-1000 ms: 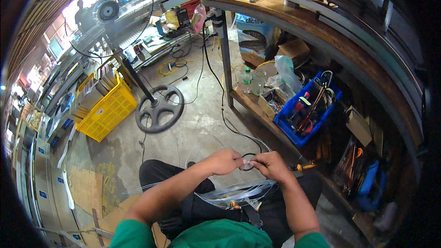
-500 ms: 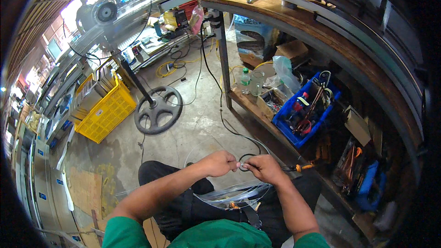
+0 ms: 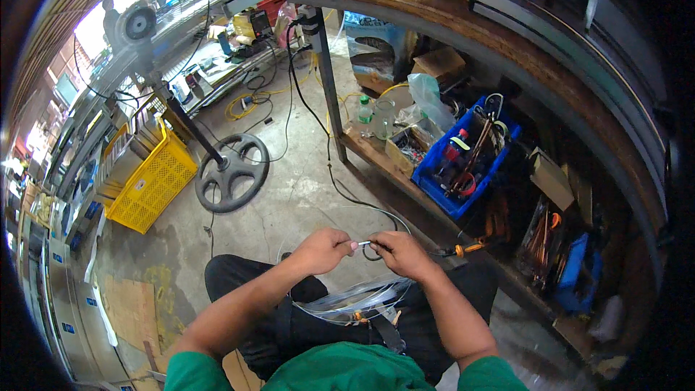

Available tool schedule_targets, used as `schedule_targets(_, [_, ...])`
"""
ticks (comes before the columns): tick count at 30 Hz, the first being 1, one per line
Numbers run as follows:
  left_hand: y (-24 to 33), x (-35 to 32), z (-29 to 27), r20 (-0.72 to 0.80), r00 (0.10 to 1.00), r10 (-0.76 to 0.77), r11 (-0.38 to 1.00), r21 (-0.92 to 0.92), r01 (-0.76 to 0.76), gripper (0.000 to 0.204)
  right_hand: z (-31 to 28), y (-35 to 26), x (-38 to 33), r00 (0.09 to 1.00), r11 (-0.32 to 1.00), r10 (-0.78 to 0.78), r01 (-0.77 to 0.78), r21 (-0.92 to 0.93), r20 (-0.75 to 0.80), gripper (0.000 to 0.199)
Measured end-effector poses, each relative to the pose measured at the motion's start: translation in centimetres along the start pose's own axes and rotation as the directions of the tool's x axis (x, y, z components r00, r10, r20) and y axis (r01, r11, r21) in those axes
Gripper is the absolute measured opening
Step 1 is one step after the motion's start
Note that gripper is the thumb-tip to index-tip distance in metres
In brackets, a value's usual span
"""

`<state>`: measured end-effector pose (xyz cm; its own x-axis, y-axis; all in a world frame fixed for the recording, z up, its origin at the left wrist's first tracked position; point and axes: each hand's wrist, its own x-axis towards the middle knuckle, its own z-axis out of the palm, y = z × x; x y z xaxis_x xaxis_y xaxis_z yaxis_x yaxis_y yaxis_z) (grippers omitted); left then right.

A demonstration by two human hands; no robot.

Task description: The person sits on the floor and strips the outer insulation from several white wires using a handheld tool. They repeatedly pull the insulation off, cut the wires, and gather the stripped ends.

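Above my lap, my left hand (image 3: 323,251) and my right hand (image 3: 400,253) pinch a short, thin whitish piece (image 3: 363,243) like a wire or tube end, bridging the small gap between my fingertips. Both hands are closed on it; its exact kind is too small to make out. A loose bundle of clear, thin strands (image 3: 355,301) lies across my thighs below the hands. Among the strands sits a small orange-handled item (image 3: 357,316), partly hidden. A thin pale loop of strand arcs over the floor just beyond my hands.
To the right, a workbench's lower shelf (image 3: 394,156) bears a blue crate (image 3: 447,201) of tools, bottles and boxes. An orange-and-black tool (image 3: 469,248) lies at its edge. Ahead left stand a fan with a round wheel-like base (image 3: 235,194) and a yellow crate (image 3: 150,187). Cables cross the floor.
My hands have drawn slightly apart and lowered, showing more of the whitish piece between the fingertips. The view has shifted, so the surroundings sit a little farther left and higher.
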<state>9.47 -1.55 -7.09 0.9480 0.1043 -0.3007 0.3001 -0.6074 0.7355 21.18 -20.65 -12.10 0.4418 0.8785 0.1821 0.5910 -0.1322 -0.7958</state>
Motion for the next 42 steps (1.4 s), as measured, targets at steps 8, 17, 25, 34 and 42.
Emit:
schedule_targets(8, [-0.3,0.0,-0.1,-0.011,1.000,0.020,0.997,-0.069,-0.020,0.031,-0.3,-0.8,0.2,0.999,0.999,0.038,-0.037,0.019,-0.025,0.020])
schedule_targets(17, [0.5,-0.8,0.2,-0.124,0.986,0.114,0.970,0.229,-0.084,0.031,0.4,0.4,0.0,0.996,0.967,0.083,-0.091,0.237,0.043,0.024])
schedule_targets(25, [1.7,-1.5,0.7,-0.158,0.965,0.210,0.876,0.469,-0.114,0.031,0.1,0.5,-0.1,0.967,0.911,0.219,-0.251,0.327,0.131,0.026])
schedule_targets(34, [1.4,-1.4,1.1,-0.153,0.962,0.226,0.852,0.510,-0.119,0.031,0.1,-0.1,-0.1,0.992,0.971,0.123,-0.124,0.206,0.020,0.022])
schedule_targets(42, [1.1,0.4,2.2,-0.081,0.992,0.099,0.965,0.252,-0.076,0.030,-0.2,-0.6,0.1,1.000,0.999,-0.014,0.015,0.048,-0.010,0.020])
